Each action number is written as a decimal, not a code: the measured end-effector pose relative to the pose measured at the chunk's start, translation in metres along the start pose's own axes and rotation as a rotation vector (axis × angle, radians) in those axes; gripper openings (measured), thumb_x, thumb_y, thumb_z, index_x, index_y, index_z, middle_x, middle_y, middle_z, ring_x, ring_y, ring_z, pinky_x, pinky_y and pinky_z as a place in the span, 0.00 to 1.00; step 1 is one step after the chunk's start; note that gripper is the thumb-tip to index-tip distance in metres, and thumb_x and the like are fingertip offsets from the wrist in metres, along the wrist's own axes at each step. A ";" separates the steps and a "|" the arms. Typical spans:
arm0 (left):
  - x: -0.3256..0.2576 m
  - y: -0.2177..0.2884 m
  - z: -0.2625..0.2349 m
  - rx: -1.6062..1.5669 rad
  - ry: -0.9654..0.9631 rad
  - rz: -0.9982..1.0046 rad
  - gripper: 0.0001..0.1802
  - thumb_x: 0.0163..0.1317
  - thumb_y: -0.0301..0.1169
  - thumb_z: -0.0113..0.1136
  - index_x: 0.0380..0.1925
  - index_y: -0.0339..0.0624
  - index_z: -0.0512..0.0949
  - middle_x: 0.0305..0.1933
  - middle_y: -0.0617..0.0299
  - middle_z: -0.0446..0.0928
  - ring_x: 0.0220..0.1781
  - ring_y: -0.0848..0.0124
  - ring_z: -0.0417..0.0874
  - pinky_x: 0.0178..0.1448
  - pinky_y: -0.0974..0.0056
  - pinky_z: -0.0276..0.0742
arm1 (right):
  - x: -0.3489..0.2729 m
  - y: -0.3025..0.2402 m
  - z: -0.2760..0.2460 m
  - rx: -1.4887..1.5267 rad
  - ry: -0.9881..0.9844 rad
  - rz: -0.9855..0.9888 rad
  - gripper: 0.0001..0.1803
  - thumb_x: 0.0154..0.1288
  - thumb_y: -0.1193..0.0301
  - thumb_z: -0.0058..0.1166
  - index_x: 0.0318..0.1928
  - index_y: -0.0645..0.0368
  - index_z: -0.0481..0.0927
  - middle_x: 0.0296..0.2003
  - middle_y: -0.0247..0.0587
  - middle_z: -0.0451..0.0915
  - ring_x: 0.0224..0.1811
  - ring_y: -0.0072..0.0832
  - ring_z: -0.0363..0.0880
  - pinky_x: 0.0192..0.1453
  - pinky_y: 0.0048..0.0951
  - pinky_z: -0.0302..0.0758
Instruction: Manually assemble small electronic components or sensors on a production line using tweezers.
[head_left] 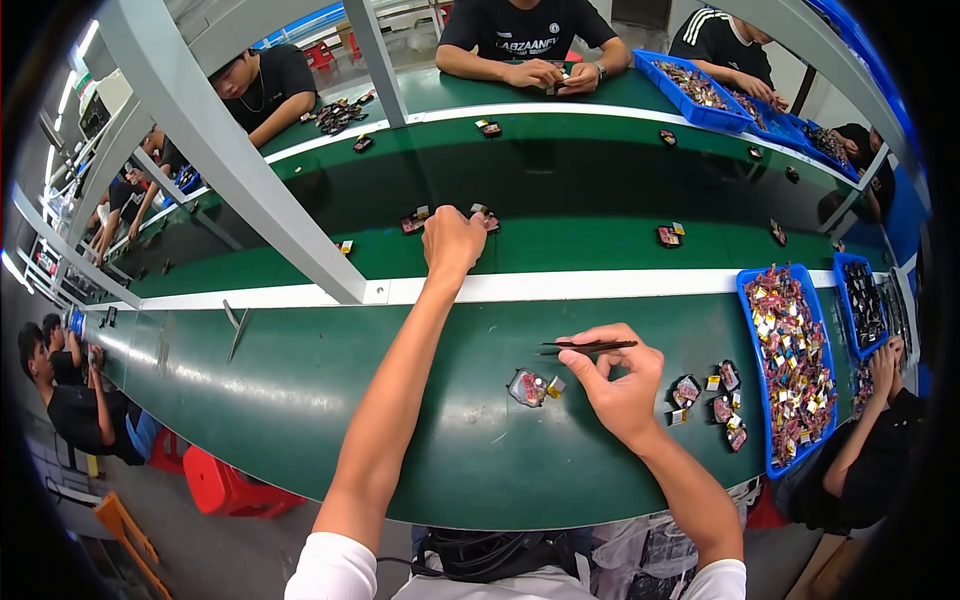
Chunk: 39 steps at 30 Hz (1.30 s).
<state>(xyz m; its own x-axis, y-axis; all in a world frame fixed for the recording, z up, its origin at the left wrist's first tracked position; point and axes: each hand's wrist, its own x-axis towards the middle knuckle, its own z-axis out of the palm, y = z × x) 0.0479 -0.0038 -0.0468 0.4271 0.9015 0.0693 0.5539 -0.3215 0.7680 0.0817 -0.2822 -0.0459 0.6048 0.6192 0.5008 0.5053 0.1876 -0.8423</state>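
My left hand (454, 243) reaches across the white rail to the green belt, its fingers closed on a small electronic unit (490, 220) that partly shows at their right side. Just left of these fingers another small dark unit (413, 221) lies on the belt. Over the bench, my right hand (620, 385) grips dark tweezers (600, 346), tips pointing left. Below the tips sits a small black-rimmed unit (525, 389) with a reddish inside, a small silver-and-yellow battery (556, 387) beside it. Several similar units (729, 410) lie right of my right hand.
A blue tray (768, 440) heaped with such parts stands at the bench's right, a second blue tray (850, 262) beyond it. Grey tweezers (237, 330) lie left. A slanted white post (230, 160) rises from the rail (560, 285). Several people sit around the line.
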 end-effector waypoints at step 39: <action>-0.185 -0.028 -0.054 -0.350 -0.159 0.455 0.06 0.66 0.22 0.63 0.39 0.27 0.83 0.23 0.56 0.82 0.16 0.77 0.79 0.19 0.71 0.71 | -0.014 -0.014 0.010 -0.001 -0.177 0.115 0.09 0.58 0.80 0.71 0.38 0.64 0.83 0.25 0.31 0.83 0.17 0.05 0.64 0.19 0.14 0.55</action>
<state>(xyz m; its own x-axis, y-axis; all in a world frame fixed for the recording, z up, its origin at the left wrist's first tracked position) -0.0854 -0.1454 -0.0470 0.6828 0.6324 0.3658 0.0326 -0.5265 0.8495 0.0602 -0.2858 -0.0429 0.5413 0.7605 0.3586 0.4400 0.1071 -0.8916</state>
